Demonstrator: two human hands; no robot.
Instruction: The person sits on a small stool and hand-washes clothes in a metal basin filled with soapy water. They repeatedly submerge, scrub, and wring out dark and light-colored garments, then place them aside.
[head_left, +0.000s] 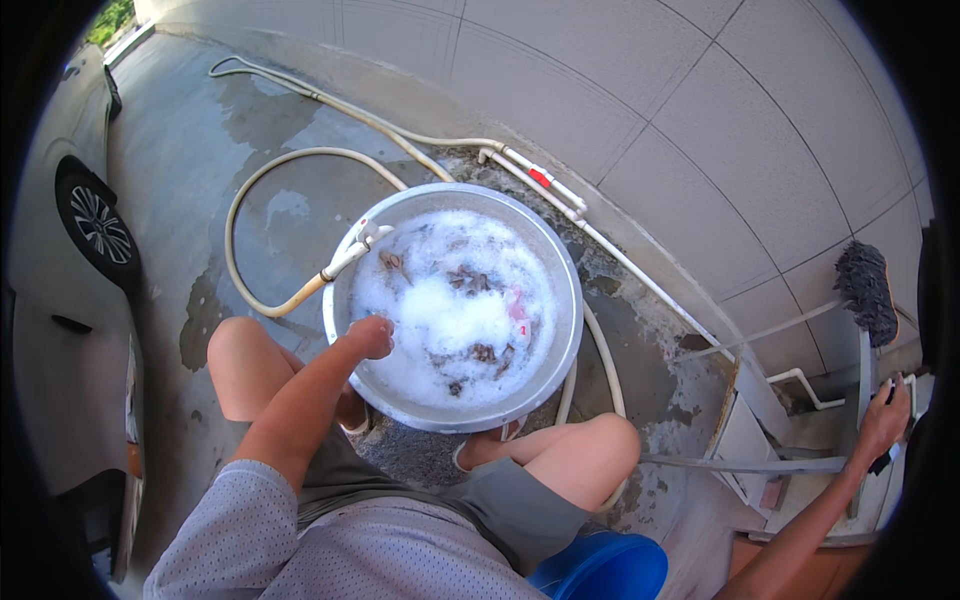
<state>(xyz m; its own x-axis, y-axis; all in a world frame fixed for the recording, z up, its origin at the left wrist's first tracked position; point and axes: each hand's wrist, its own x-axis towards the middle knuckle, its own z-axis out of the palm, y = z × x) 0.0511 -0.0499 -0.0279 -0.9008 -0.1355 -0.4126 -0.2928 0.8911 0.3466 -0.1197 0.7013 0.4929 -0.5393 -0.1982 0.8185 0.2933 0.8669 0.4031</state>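
A wide silver metal basin (568, 337) stands between my knees, filled with foamy water. Wet greyish-brown pieces (484, 352), too covered in suds to identify, show through the foam. A pink-and-white item (519, 309) floats at the right side. My left hand (371, 337) is curled into a fist over the basin's near-left rim, with no object visible in it. Far out to the right, my right hand (883, 424) reaches over a ledge, its fingers around a small dark object (892, 391) that is mostly hidden.
A hose (304, 295) with a white valve (367, 232) hangs over the basin's left rim. White pipe (637, 259) with a red valve (539, 177) follows the tiled wall. A car (90, 240) stands left. A blue bucket (626, 562) and grey fluffy duster (866, 292) are right.
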